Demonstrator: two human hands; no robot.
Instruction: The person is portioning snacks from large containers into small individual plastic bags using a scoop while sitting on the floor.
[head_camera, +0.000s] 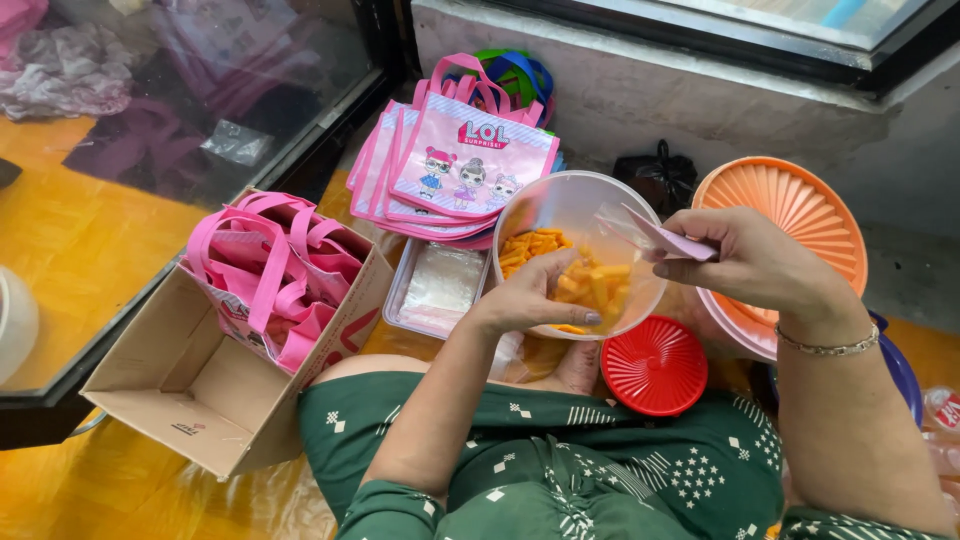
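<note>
A clear plastic bowl (560, 205) holds orange stick-shaped snacks (530, 247) and rests in front of my lap. My left hand (540, 298) reaches into the bowl and pinches a few snack pieces. My right hand (745, 258) hovers over the bowl's right rim, holding a small clear plastic bag (640, 230) with a pinkish strip at its mouth. A bracelet sits on my right wrist.
A red lid (655, 365) lies below the bowl, an orange ribbed lid (800, 210) to its right. A stack of pink tote bags (460, 165) lies behind, a cardboard box (190, 390) with more pink bags at left, and a clear tray (435, 290) between.
</note>
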